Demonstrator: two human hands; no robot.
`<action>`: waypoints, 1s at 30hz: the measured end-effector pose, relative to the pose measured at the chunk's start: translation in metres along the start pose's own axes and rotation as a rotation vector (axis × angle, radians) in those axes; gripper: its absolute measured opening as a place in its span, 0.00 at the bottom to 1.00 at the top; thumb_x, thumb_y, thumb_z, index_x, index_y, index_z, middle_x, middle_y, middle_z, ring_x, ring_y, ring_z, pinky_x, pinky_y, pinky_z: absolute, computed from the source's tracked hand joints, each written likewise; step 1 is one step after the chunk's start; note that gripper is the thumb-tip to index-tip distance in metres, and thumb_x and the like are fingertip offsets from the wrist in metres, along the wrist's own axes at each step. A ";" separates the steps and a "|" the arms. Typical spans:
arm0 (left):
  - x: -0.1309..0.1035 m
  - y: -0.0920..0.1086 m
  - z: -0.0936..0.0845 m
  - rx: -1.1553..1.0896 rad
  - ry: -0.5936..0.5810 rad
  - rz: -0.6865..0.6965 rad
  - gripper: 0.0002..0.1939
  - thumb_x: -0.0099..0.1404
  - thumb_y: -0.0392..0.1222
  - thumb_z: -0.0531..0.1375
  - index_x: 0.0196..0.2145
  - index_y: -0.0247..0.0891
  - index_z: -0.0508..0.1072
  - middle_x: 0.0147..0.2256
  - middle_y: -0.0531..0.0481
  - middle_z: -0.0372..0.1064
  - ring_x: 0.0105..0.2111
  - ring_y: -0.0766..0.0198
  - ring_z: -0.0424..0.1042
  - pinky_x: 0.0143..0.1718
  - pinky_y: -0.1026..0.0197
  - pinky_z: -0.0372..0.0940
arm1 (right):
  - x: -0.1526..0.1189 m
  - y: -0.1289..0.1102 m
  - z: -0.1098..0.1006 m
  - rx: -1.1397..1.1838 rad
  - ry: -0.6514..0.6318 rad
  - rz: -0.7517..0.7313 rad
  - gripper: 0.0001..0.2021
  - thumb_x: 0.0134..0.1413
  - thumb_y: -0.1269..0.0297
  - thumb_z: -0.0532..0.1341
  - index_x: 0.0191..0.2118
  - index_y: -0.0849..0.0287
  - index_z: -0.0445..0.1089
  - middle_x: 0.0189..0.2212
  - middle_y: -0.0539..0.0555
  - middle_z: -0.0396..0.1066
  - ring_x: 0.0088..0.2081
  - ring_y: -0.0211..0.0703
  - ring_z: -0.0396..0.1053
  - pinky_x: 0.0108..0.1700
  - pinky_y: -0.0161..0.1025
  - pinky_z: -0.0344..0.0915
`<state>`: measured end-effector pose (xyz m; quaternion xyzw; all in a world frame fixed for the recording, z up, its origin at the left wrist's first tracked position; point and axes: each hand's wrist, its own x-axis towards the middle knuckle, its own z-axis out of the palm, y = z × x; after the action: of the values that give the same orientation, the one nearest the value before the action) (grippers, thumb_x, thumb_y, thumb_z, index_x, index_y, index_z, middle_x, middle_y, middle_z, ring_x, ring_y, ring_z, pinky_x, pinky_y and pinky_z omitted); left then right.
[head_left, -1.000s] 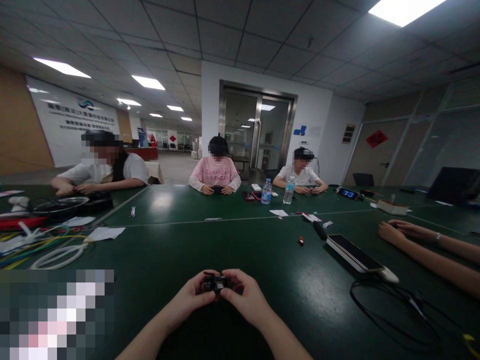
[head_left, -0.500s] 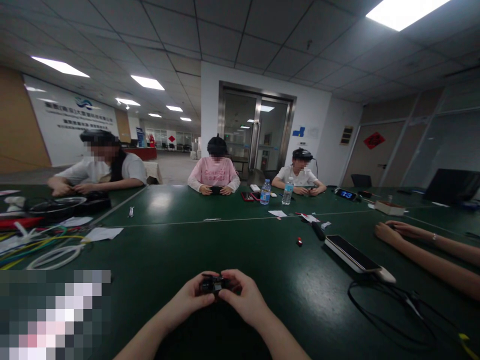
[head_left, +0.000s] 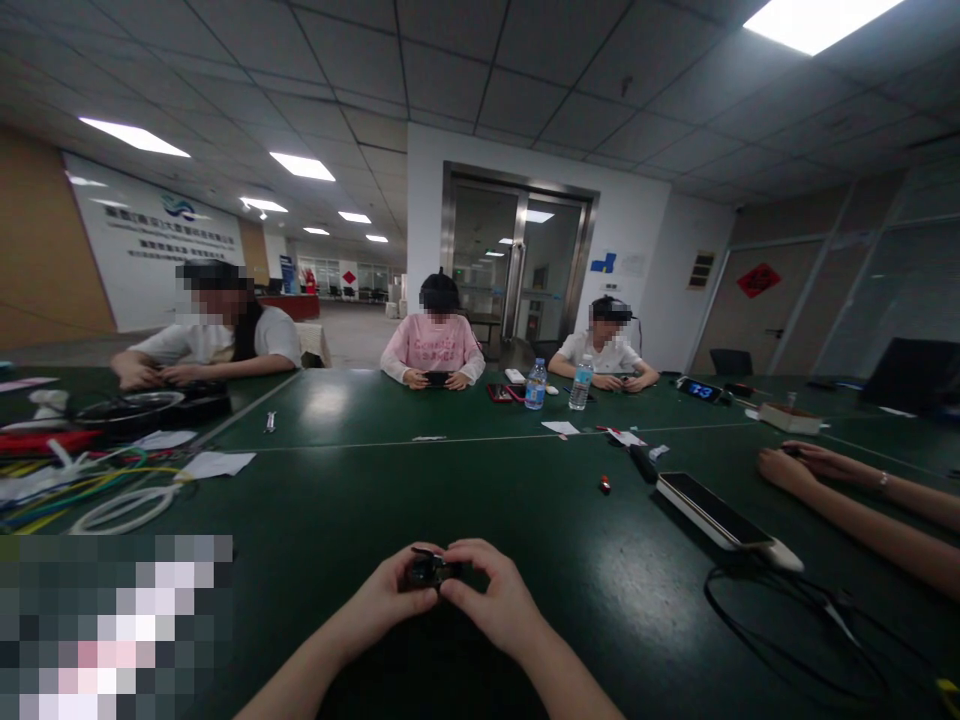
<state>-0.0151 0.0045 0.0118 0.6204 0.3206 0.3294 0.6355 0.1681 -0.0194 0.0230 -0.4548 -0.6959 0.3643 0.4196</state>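
A small black object (head_left: 429, 570) is held between my two hands above the near part of the dark green table (head_left: 525, 520). From the left, the fingers and thumb of my left hand (head_left: 396, 592) grip it. On its right side, my right hand (head_left: 484, 585) pinches it, thumb below and fingers above. Its details are too small and dark to make out, and my fingers cover part of it.
White-cased device (head_left: 712, 508) and black cable (head_left: 787, 620) lie right; a small red item (head_left: 604, 484) ahead. Cables (head_left: 124, 508) and paper (head_left: 219, 464) lie left. Two bottles (head_left: 535, 385) stand farther off. Another person's forearms (head_left: 847, 500) rest right; three people sit opposite.
The black object has turned slightly between my fingers, and its pale patch shows less. The whole view has shifted a little, with the surroundings appearing farther right.
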 end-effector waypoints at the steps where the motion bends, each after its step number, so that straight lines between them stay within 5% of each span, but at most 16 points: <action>1: 0.001 -0.001 0.000 0.006 -0.003 0.006 0.22 0.50 0.45 0.64 0.43 0.40 0.65 0.41 0.48 0.67 0.42 0.57 0.66 0.45 0.53 0.58 | 0.000 0.000 0.001 0.000 -0.001 -0.017 0.12 0.43 0.65 0.64 0.38 0.53 0.72 0.43 0.52 0.68 0.47 0.45 0.65 0.50 0.44 0.60; 21: 0.002 -0.008 -0.001 -0.036 -0.008 0.026 0.21 0.50 0.40 0.64 0.42 0.42 0.64 0.37 0.52 0.65 0.37 0.62 0.65 0.40 0.57 0.59 | -0.002 0.000 -0.001 -0.090 -0.083 -0.044 0.11 0.45 0.69 0.62 0.38 0.49 0.72 0.46 0.51 0.66 0.50 0.46 0.62 0.54 0.47 0.56; 30: -0.001 -0.001 -0.001 -0.116 0.008 -0.032 0.24 0.51 0.39 0.64 0.44 0.43 0.62 0.43 0.49 0.65 0.40 0.60 0.68 0.45 0.53 0.59 | 0.007 0.005 -0.010 0.322 0.056 0.118 0.14 0.45 0.58 0.62 0.40 0.57 0.70 0.39 0.54 0.71 0.43 0.46 0.67 0.47 0.44 0.61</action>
<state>-0.0164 0.0044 0.0109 0.5759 0.3134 0.3396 0.6744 0.1773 -0.0103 0.0236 -0.4319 -0.5885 0.4824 0.4842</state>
